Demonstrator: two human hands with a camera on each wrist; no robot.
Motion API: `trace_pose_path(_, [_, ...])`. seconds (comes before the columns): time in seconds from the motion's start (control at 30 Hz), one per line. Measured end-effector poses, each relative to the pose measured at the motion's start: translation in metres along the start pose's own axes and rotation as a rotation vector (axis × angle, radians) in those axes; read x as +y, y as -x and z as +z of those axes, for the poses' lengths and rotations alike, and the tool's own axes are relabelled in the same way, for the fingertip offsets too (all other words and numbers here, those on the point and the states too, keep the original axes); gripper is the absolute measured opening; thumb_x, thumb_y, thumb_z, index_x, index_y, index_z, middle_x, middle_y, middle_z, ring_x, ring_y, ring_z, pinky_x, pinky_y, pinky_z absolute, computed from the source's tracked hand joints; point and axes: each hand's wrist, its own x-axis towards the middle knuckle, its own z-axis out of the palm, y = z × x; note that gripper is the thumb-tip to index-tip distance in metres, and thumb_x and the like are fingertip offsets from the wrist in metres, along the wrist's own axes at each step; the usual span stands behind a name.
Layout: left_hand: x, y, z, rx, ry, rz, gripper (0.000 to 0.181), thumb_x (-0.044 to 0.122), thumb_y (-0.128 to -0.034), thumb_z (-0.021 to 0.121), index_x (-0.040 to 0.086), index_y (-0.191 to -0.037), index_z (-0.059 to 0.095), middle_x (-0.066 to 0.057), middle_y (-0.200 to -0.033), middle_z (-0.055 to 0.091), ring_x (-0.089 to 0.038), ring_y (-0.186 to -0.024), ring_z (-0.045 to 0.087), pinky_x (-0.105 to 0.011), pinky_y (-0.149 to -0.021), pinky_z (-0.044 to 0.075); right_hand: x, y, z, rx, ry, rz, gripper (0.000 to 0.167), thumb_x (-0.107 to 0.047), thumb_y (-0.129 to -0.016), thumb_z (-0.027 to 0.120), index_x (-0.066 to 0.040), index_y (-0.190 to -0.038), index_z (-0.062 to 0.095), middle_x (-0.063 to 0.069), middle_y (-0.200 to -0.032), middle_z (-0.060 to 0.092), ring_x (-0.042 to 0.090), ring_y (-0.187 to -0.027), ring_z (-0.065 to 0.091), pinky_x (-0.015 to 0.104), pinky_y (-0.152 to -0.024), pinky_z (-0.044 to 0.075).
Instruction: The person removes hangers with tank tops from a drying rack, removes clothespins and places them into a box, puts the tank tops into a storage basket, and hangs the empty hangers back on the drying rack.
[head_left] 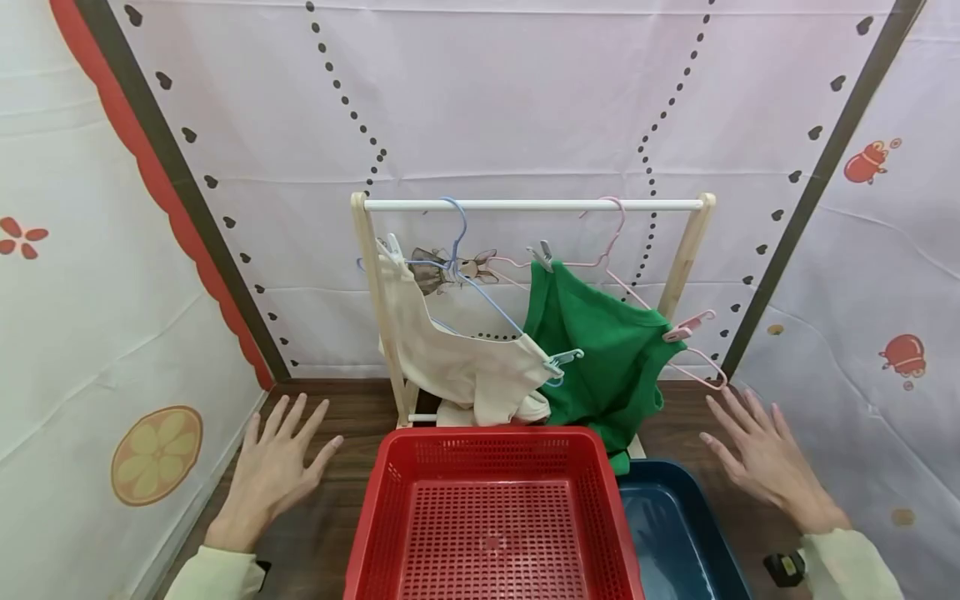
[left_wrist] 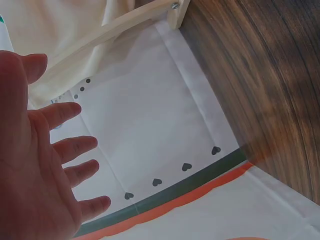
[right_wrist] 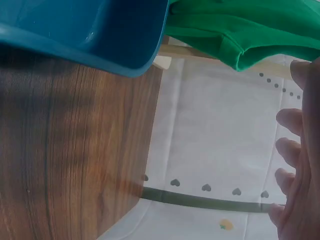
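Spread fingers and an empty palm mark the left hand point(head_left: 273, 475), held left of the red basket point(head_left: 491, 533); the left wrist view shows the same hand point(left_wrist: 40, 155). On the far right, the right hand point(head_left: 768, 462) is also spread and holds nothing, beside the blue tray point(head_left: 667, 525); its fingers point(right_wrist: 289, 150) show in the right wrist view. A cream garment point(head_left: 457, 367) is clipped to a blue hanger point(head_left: 487, 300), and a green garment point(head_left: 592, 342) to a pink hanger point(head_left: 621, 229). Both hangers hook over the rack's white bar point(head_left: 525, 205).
The small rack's wooden legs point(head_left: 381, 308) stand behind the red basket, whose right side overlaps the blue tray. Dark wood table surface point(head_left: 330, 500) shows on both sides. Printed cloth point(head_left: 510, 100) covers the back and side walls.
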Motion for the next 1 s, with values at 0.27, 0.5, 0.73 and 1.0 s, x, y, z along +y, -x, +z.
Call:
trace_pose_path(0.27, [0.003, -0.002, -0.001, -0.023, 0.052, -0.009, 0.066, 0.054, -0.0983, 0.050, 0.009, -0.147, 0.046, -0.029, -0.147, 0.042, -0.048, -0.138, 0.032, -0.069, -0.109, 0.020, -0.010, 0.000, -0.007, 0.000, -0.058, -0.006, 0.060, -0.036, -0.101, 0.053, 0.000, -0.147, 0.042, 0.028, -0.152, 0.037, 0.048, -0.145, 0.022, 0.059, -0.119, -0.001])
trace_pose_path(0.5, [0.010, 0.000, -0.001, -0.021, 0.166, -0.005, 0.064, 0.047, -0.0986, 0.054, 0.005, -0.146, 0.046, -0.026, -0.143, 0.048, -0.048, -0.134, 0.039, -0.067, -0.106, 0.030, -0.021, -0.004, -0.011, 0.014, -0.056, -0.014, 0.057, -0.032, -0.096, 0.063, 0.005, -0.138, 0.053, 0.032, -0.139, 0.050, 0.051, -0.126, 0.047, 0.067, -0.102, 0.035])
trace_pose_path(0.73, [0.018, 0.005, -0.002, -0.059, 0.284, -0.024, 0.064, 0.046, -0.0992, 0.055, 0.005, -0.148, 0.045, -0.028, -0.139, 0.051, -0.050, -0.127, 0.046, -0.070, -0.093, 0.041, -0.036, -0.006, -0.018, -0.045, -0.111, 0.001, 0.044, -0.026, -0.094, 0.067, 0.003, -0.127, 0.063, 0.027, -0.122, 0.064, 0.045, -0.108, 0.062, 0.061, -0.087, 0.049])
trace_pose_path(1.0, [0.028, 0.009, 0.003, -0.148, 0.393, -0.076, 0.066, 0.050, -0.1005, 0.051, 0.006, -0.149, 0.042, -0.027, -0.142, 0.050, -0.050, -0.129, 0.046, -0.071, -0.092, 0.041, -0.052, -0.012, -0.022, -0.102, -0.173, -0.013, 0.036, -0.026, -0.092, 0.070, 0.001, -0.115, 0.070, 0.020, -0.109, 0.071, 0.037, -0.098, 0.068, 0.056, -0.080, 0.054])
